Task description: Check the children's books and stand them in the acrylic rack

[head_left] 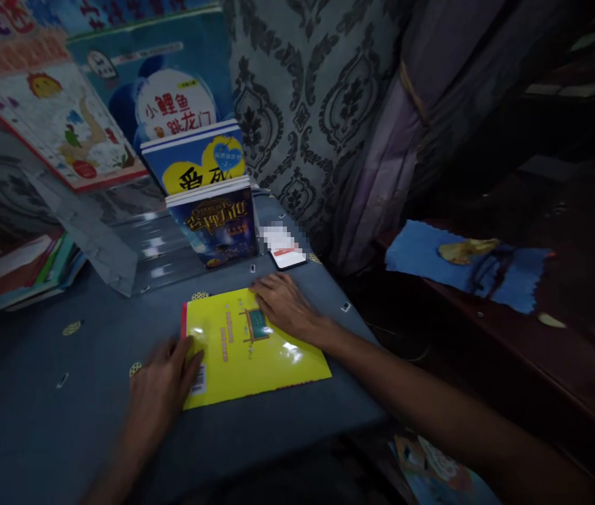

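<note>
A yellow book (271, 361) lies back cover up on the cloth-covered table, with a red spine on its left side and a small green chalkboard picture on the cover. My left hand (161, 379), slightly blurred, holds the spine side, its thumb lying over the cover beside the barcode. Across the book's far edge my right hand (287, 305) rests flat, palm down, fingers stretched toward the left. Just beyond that hand, a phone (290, 259) with a lit screen lies on the table.
A clear tiered stand (118, 270) holds several upright books, among them a dark blue book (218, 228) in front. A book pile (24, 270) lies at the left. Right of the table edge, a blue cloth (418, 249) covers part of a dark red surface (582, 358). A purple curtain (382, 168) hangs behind.
</note>
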A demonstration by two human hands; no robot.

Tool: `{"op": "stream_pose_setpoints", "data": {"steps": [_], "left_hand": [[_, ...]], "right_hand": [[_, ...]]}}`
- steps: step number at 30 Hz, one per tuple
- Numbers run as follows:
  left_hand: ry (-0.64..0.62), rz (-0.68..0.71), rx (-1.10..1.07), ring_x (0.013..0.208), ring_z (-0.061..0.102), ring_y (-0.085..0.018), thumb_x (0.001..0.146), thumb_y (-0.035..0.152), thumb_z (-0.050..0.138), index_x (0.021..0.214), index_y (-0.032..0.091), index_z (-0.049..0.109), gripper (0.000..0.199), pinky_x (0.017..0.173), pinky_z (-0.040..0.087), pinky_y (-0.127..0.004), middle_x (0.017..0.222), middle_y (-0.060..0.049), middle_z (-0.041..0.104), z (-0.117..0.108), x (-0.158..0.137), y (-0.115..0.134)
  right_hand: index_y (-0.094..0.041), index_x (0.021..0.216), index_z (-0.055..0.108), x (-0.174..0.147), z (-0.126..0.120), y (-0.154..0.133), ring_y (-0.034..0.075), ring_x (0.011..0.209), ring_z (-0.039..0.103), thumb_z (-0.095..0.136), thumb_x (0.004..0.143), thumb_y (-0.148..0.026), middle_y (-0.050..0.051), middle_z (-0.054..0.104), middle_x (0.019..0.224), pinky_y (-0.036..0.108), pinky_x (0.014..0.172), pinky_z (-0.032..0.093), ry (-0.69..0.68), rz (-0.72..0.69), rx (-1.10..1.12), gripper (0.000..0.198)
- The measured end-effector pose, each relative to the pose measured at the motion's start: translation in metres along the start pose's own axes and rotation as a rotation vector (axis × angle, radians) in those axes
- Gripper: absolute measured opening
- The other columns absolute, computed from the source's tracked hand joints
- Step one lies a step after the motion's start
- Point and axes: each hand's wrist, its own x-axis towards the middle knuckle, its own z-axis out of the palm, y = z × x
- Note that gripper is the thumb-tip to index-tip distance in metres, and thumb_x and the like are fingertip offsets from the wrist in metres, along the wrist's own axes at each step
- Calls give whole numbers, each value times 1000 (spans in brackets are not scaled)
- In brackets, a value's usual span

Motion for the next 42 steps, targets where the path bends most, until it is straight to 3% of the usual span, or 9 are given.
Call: {"op": "stream_pose_setpoints", "data": {"steps": [3,6,9,13,22,28,32,38,42], "left_hand": [[-45,12,53,92,69,-23,103,32,46,110,23,68,25,63,48,-27,105,-7,70,-13,5,7],[-9,79,65,96,66,-24,104,30,43,99,20,67,27,67,51,-29,100,-8,70,-15,16,9],[130,214,18,104,62,-25,104,29,41,111,18,65,27,83,54,-36,116,-12,67,-4,35,6],[245,342,-77,121,57,-28,105,30,39,134,14,55,37,102,49,-45,137,-16,59,17,60,-3],[276,320,-107,115,57,-29,103,27,40,128,15,61,35,99,48,-49,132,-17,62,29,63,-2],[338,412,-171,132,53,-28,103,17,40,135,15,58,38,109,43,-47,141,-16,60,43,64,-2],[291,468,-139,138,50,-26,101,12,39,141,17,55,43,112,41,-46,145,-15,59,44,65,-4],[318,486,-162,133,54,-26,101,14,42,137,19,59,41,109,43,-45,138,-14,64,43,67,-4],[337,478,-151,131,55,-26,101,13,41,133,18,61,39,107,44,-45,137,-15,63,40,66,-3]], "right_hand": [[-16,113,69,2,3,3,28,113,59,47,97,-12,14,69,118,44,102,41,-8,-23,22,27],[-15,117,68,3,8,7,30,117,58,46,96,-11,16,68,123,46,102,44,20,-63,45,31],[-16,121,68,3,15,13,30,120,58,46,96,-13,16,67,126,48,104,45,61,-102,66,33],[-17,126,66,3,21,22,30,124,57,45,98,-18,16,66,131,51,105,46,69,-127,86,35],[-14,131,65,7,15,26,30,132,53,42,103,-26,17,62,139,53,112,44,24,-151,83,39],[-18,132,66,5,14,21,29,133,54,42,103,-27,17,62,141,54,111,45,24,-116,-2,39],[-15,133,65,6,13,3,30,136,53,43,104,-26,17,64,140,53,112,44,-5,-118,-93,38],[-18,140,60,10,21,-34,27,141,50,45,105,-26,16,61,144,54,119,36,-113,-203,-92,39],[-16,142,58,12,23,-40,28,142,50,46,105,-27,17,58,147,56,120,35,-140,-214,-75,40]]}}
